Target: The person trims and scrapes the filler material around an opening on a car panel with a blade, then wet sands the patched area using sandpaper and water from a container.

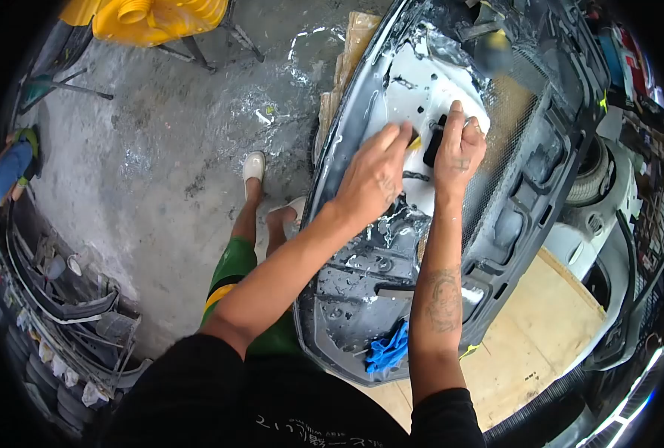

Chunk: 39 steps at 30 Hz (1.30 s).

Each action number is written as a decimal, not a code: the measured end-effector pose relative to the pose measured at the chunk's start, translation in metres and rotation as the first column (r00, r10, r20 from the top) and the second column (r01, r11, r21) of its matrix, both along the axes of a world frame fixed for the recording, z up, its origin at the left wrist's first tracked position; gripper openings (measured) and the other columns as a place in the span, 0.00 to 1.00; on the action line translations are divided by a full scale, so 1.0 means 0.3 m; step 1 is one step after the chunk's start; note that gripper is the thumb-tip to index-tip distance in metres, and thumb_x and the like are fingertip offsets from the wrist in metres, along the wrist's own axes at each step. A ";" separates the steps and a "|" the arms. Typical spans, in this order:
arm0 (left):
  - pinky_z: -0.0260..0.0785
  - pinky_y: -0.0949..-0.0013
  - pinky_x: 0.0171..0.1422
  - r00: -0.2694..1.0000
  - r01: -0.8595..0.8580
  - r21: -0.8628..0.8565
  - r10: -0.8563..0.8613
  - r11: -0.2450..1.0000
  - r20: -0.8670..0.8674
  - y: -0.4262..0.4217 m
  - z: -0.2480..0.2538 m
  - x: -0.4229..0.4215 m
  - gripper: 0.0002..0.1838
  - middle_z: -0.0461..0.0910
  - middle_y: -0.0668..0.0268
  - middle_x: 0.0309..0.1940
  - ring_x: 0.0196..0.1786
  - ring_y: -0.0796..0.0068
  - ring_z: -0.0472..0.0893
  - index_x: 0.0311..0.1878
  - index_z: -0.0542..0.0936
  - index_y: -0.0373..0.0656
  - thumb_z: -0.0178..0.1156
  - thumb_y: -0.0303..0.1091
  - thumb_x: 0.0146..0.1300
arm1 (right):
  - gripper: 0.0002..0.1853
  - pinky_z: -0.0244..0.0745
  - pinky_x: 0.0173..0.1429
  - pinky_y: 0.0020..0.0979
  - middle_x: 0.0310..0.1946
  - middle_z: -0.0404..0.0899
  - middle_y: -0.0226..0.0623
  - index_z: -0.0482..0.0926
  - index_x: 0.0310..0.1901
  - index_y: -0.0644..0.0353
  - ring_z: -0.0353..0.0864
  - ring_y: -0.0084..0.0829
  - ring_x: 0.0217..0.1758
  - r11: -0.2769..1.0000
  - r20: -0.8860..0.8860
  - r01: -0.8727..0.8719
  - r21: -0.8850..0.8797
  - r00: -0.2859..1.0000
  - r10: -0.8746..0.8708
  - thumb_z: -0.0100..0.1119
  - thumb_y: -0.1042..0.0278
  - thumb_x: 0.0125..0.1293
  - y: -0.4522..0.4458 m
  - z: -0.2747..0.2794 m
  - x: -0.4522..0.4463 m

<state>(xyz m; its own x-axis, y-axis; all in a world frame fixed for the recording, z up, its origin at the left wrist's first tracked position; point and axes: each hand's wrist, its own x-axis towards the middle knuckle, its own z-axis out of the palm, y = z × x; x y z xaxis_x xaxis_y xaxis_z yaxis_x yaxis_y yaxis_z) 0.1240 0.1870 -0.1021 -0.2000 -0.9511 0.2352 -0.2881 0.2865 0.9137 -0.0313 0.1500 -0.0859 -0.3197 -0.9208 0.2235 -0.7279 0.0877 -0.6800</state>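
Note:
A large dark car part with a mesh section lies below me. Over a white, black-spotted piece on it are both my hands. My left hand has its fingers closed around a small yellowish item, only partly visible. Just right of it, my right hand is closed beside a small black object; its fingers are pinched together, and what they hold is too hidden to name. A blue cloth rests at the part's near end.
Under the car part is a wooden board. A yellow container stands at the upper left. Car parts lie at the lower left, and a white panel with a tyre is at the right. Part of a person shows at the far left.

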 end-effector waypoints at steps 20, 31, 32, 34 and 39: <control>0.76 0.54 0.49 0.999 0.049 0.036 -0.048 0.998 -0.013 0.010 0.025 0.018 0.21 0.76 0.48 0.41 0.43 0.46 0.80 0.61 0.76 0.24 0.56 0.16 0.64 | 0.25 0.62 0.52 0.46 0.16 0.68 0.48 0.75 0.22 0.73 0.62 0.39 0.24 0.999 0.042 0.035 0.036 0.998 -0.037 0.59 0.63 0.76 0.004 0.001 0.000; 0.75 0.61 0.41 0.994 0.105 0.023 -0.104 0.994 -0.044 -0.086 0.004 0.012 0.26 0.74 0.53 0.37 0.35 0.57 0.80 0.66 0.77 0.27 0.57 0.12 0.63 | 0.25 0.62 0.51 0.46 0.17 0.68 0.47 0.75 0.23 0.73 0.62 0.36 0.25 0.992 0.095 0.115 0.053 0.988 -0.119 0.58 0.63 0.77 0.014 0.023 0.034; 0.74 0.61 0.39 0.995 0.077 0.009 -0.076 0.997 -0.063 -0.067 0.006 0.012 0.26 0.73 0.55 0.36 0.34 0.60 0.80 0.65 0.77 0.27 0.58 0.12 0.62 | 0.25 0.61 0.50 0.46 0.17 0.68 0.47 0.74 0.23 0.73 0.62 0.36 0.25 0.994 0.085 0.102 0.045 0.991 -0.106 0.58 0.62 0.77 0.011 0.023 0.031; 0.74 0.60 0.38 0.995 0.086 -0.006 -0.086 0.996 -0.045 -0.007 0.000 0.019 0.26 0.73 0.54 0.36 0.33 0.59 0.79 0.66 0.77 0.28 0.58 0.12 0.63 | 0.25 0.61 0.50 0.46 0.17 0.67 0.47 0.74 0.23 0.73 0.62 0.36 0.25 0.996 0.073 0.088 0.031 0.993 -0.090 0.58 0.62 0.77 -0.011 0.029 0.020; 0.75 0.53 0.45 0.997 0.074 -0.030 -0.075 0.997 -0.020 -0.080 -0.002 0.000 0.24 0.75 0.49 0.39 0.40 0.45 0.79 0.65 0.75 0.24 0.57 0.17 0.65 | 0.29 0.72 0.45 0.37 0.16 0.63 0.40 0.70 0.26 0.76 0.58 0.26 0.26 0.996 0.007 0.089 -0.008 0.996 -0.089 0.54 0.58 0.81 0.011 0.018 0.021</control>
